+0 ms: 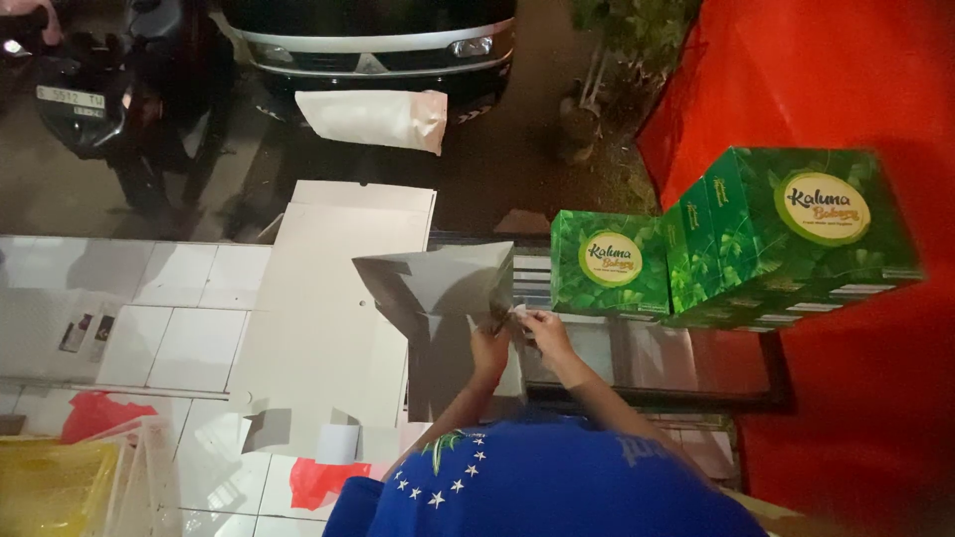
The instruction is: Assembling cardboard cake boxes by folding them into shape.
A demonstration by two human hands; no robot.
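Note:
My left hand (489, 343) and my right hand (542, 328) meet on a partly folded grey cardboard box blank (438, 280), gripping its lower right flap. The blank stands up in front of me over a large flat cardboard sheet (333, 328) lying on the white tiled floor. To the right, a green leaf-patterned box (609, 264) stands next to a stack of the same green boxes (791, 234). My blue shirt with small white stars fills the bottom of the view.
A red surface (856, 398) fills the right side. A car front (378, 45) and a motorcycle (99, 94) stand at the top. A yellow crate (50, 487) and red scraps (95, 413) lie bottom left. A dark low table (696, 383) holds the green boxes.

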